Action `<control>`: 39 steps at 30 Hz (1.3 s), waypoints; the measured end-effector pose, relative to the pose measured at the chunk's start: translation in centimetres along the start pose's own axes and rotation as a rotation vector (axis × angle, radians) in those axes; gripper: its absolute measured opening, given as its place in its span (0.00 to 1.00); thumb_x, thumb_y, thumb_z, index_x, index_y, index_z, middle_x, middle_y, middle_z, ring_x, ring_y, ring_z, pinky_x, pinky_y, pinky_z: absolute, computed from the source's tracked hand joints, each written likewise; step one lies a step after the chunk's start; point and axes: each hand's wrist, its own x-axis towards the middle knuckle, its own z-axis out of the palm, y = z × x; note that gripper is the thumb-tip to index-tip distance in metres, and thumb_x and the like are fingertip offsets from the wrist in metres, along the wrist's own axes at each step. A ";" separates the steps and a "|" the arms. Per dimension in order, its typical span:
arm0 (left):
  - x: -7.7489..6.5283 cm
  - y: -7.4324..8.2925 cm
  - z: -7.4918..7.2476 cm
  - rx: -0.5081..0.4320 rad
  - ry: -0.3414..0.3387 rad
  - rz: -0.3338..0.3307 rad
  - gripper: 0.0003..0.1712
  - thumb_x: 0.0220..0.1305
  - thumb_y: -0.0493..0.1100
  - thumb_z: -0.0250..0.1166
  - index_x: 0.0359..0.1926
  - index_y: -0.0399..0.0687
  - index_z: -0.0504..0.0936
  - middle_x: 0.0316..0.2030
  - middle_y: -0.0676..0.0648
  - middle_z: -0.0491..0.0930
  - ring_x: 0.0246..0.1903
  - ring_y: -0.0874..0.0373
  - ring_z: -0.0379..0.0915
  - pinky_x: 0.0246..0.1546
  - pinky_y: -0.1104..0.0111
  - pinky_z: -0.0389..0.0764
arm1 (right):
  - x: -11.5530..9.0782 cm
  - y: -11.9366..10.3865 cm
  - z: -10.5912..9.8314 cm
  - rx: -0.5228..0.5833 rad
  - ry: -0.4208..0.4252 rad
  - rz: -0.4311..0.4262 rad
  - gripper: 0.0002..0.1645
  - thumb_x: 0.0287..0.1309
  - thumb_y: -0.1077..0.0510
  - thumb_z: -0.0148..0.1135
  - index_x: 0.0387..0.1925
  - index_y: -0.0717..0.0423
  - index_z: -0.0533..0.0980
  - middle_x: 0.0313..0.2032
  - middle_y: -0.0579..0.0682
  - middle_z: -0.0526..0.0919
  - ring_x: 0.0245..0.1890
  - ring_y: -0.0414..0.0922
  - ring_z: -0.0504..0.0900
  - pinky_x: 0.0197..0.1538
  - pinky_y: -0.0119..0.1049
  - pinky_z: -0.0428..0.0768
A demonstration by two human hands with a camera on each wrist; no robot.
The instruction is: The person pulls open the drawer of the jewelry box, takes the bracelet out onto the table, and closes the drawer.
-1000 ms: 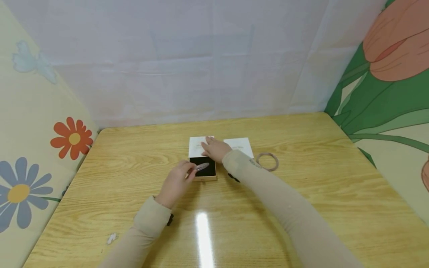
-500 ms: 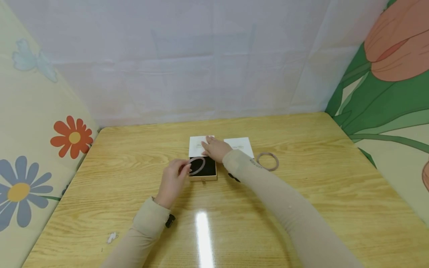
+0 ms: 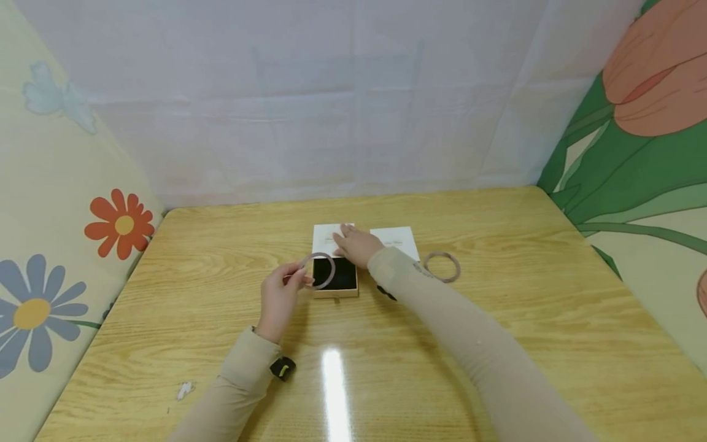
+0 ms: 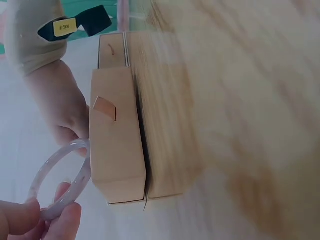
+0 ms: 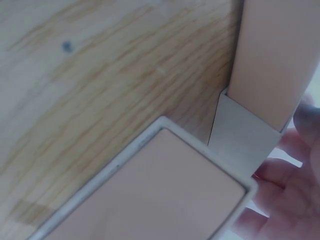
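My left hand (image 3: 280,293) pinches a pale lilac bangle (image 3: 333,270) by its left side. The ring stands tilted over the front left of a drawer box. In the left wrist view the bangle (image 4: 80,187) is between thumb and fingers, beside the tan drawer front (image 4: 116,150) with its small pull tab. Black lining (image 3: 343,273) shows inside the pulled-out drawer. My right hand (image 3: 359,247) rests with spread fingers on the white sleeve (image 3: 323,239) of that box. In the right wrist view my right fingers (image 5: 280,192) lie along the sleeve's far side.
A second white box (image 3: 396,238) stands to the right, partly behind my right wrist. Another bangle (image 3: 457,268) lies flat on the wooden table (image 3: 525,294) beside it. A small white scrap (image 3: 185,390) is near the left front. A white cloth hangs behind.
My left hand has drawn back left and raised the bangle out from over the drawer's black lining, turning it more upright. My right hand stays on the sleeve.
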 end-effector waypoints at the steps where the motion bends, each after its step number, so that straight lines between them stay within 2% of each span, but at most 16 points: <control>1: 0.0 0.0 0.0 -0.025 0.005 -0.025 0.10 0.66 0.26 0.58 0.44 0.16 0.77 0.37 0.24 0.78 0.26 0.65 0.80 0.34 0.76 0.82 | 0.0 0.0 0.0 -0.001 0.000 -0.001 0.32 0.75 0.48 0.44 0.71 0.61 0.60 0.71 0.65 0.56 0.72 0.56 0.55 0.70 0.46 0.61; 4: 0.2 0.0 0.0 -0.078 0.016 -0.103 0.11 0.67 0.26 0.57 0.45 0.15 0.75 0.39 0.23 0.77 0.25 0.70 0.78 0.34 0.78 0.82 | 0.0 0.0 0.0 0.002 -0.004 0.001 0.32 0.75 0.48 0.44 0.71 0.61 0.60 0.71 0.65 0.56 0.72 0.56 0.55 0.70 0.47 0.60; 9: 0.4 0.0 -0.3 -0.099 0.020 -0.191 0.13 0.69 0.28 0.57 0.46 0.16 0.75 0.41 0.25 0.76 0.28 0.67 0.79 0.36 0.78 0.81 | 0.0 0.0 0.0 0.003 -0.012 0.001 0.32 0.75 0.48 0.44 0.72 0.61 0.59 0.72 0.65 0.54 0.72 0.56 0.54 0.71 0.47 0.59; 13: 0.5 0.0 -0.4 -0.141 0.029 -0.226 0.13 0.69 0.28 0.56 0.47 0.15 0.74 0.39 0.28 0.78 0.28 0.64 0.81 0.37 0.77 0.82 | 0.0 -0.1 -0.2 0.002 -0.014 -0.002 0.33 0.74 0.48 0.44 0.72 0.61 0.59 0.72 0.65 0.54 0.72 0.56 0.54 0.71 0.47 0.59; 21: 0.4 -0.2 -0.7 -0.249 0.064 -0.294 0.16 0.69 0.29 0.56 0.50 0.15 0.72 0.33 0.40 0.80 0.28 0.65 0.81 0.36 0.78 0.82 | 0.0 -0.1 -0.3 0.006 -0.024 0.004 0.33 0.75 0.47 0.43 0.72 0.61 0.59 0.72 0.65 0.54 0.72 0.56 0.54 0.70 0.47 0.60; 30: 0.4 -0.5 -0.9 -0.348 0.059 -0.357 0.17 0.71 0.30 0.54 0.53 0.16 0.69 0.28 0.48 0.80 0.29 0.65 0.82 0.35 0.78 0.82 | -0.1 -0.1 -0.3 -0.005 -0.017 0.002 0.32 0.75 0.48 0.44 0.72 0.61 0.59 0.71 0.65 0.55 0.72 0.56 0.54 0.70 0.47 0.61; 39: 0.2 -0.6 -1.3 -0.428 0.092 -0.404 0.16 0.73 0.31 0.51 0.54 0.18 0.67 0.30 0.49 0.80 0.30 0.65 0.82 0.36 0.78 0.82 | -0.1 0.0 -0.2 -0.001 -0.020 -0.002 0.32 0.74 0.48 0.43 0.72 0.61 0.59 0.71 0.65 0.55 0.72 0.57 0.54 0.70 0.46 0.61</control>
